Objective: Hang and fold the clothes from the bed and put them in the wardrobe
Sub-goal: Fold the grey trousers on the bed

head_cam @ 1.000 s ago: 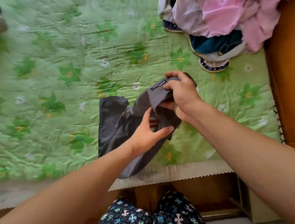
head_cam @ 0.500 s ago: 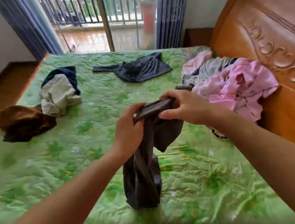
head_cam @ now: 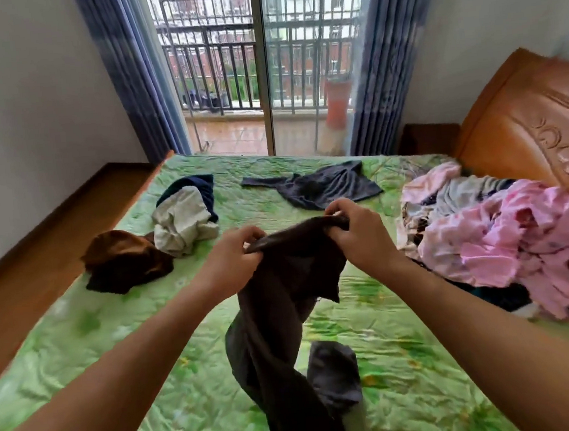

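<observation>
Here, in the head view, both hands are raised over the bed and share one dark grey soft-fabric garment (head_cam: pixel 283 301), held by its upper edge. The left hand (head_cam: pixel 231 257) grasps the left end of that edge, with its fingers curled round the cloth. The right hand (head_cam: pixel 357 233) grasps the bunched right end in the same way. Between the hands the edge spans a shallow arc. The rest of the cloth hangs down in a twist, and its lower end lies crumpled on the green floral quilted bedspread (head_cam: pixel 409 359) near the viewer.

At the right, a heap of pink and grey clothes (head_cam: pixel 519 239) lies against the orange-brown padded headboard (head_cam: pixel 527 132). On the far side of the bedspread a dark grey shirt (head_cam: pixel 325 186) lies spread out. On the far left a cream-and-navy bundle (head_cam: pixel 183 217) lies with a crumpled brown garment (head_cam: pixel 125 260) just beside it — the two appear to touch.

Beyond the bed, blue curtains (head_cam: pixel 134 91) flank a glass balcony door (head_cam: pixel 263 62) with a metal railing behind it.
</observation>
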A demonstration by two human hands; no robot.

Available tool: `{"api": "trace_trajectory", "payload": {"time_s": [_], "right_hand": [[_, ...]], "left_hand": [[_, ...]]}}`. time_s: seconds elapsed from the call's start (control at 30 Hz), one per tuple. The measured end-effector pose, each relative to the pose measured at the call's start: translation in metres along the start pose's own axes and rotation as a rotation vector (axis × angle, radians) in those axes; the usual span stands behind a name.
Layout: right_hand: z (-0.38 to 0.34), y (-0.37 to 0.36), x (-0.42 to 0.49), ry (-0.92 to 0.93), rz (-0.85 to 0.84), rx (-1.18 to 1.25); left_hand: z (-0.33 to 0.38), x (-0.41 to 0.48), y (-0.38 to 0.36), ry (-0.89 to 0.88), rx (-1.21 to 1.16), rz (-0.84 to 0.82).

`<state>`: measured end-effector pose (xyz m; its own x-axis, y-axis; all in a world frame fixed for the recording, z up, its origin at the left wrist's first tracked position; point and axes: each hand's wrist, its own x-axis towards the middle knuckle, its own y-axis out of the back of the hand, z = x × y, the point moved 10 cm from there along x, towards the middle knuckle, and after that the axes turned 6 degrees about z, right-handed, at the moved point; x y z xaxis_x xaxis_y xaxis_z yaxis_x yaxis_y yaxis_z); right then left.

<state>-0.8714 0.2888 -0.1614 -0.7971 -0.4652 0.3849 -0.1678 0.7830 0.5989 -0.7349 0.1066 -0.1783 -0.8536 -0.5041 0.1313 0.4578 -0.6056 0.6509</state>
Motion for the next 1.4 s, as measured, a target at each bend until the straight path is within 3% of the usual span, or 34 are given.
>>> {"api": "trace_trajectory", "payload": {"time_s": [0.07,0.13,0.23,0.3,0.37,0.47,0.6,0.8,0.93,1.03,1.2,1.3,1.4], "right_hand": [[-0.030,-0.011,0.005,0.062,-0.048,0.064],[-0.058,-0.022,0.009,0.116,-0.120,0.114],[-0.081,-0.028,0.013,0.158,-0.173,0.193],[-0.068,-0.025,0.013,0.081,-0.179,0.280],[-0.034,-0.032,-0.001,-0.055,-0.300,0.342],[0.021,-0.055,-0.045,-0.185,-0.555,0.149],[0.044,-0.053,-0.051,-0.160,-0.417,-0.054],[0.027,-0.047,-0.026,-0.120,-0.388,0.010],[0.014,-0.021,0.000,-0.071,-0.354,-0.015],[0.018,0.003,0.000,-0.025,-0.255,-0.078],[-0.004,0.015,-0.064,0.385,0.138,-0.083],[0.005,-0.029,-0.092,0.473,-0.037,-0.324],[0.035,-0.060,-0.088,0.292,-0.199,-0.552]], "left_hand": [[0.007,-0.003,0.005,-0.100,0.144,-0.092],[0.025,-0.004,0.003,-0.158,0.113,-0.168],[0.051,0.005,0.010,-0.193,0.062,-0.106],[0.060,0.010,0.017,-0.219,0.093,-0.017],[0.055,0.016,0.021,-0.164,-0.046,0.019],[0.045,0.026,0.028,-0.055,-0.268,0.055],[0.049,0.034,0.024,-0.083,-0.192,-0.007],[0.068,0.021,0.011,-0.283,-0.108,-0.190],[0.087,0.026,0.037,-0.428,0.071,0.001],[0.089,0.035,0.063,-0.413,0.015,0.090],[0.100,0.045,0.091,-0.434,0.008,0.130],[0.109,0.052,0.103,-0.448,0.001,0.131],[0.114,0.055,0.109,-0.466,0.021,0.123]]}}
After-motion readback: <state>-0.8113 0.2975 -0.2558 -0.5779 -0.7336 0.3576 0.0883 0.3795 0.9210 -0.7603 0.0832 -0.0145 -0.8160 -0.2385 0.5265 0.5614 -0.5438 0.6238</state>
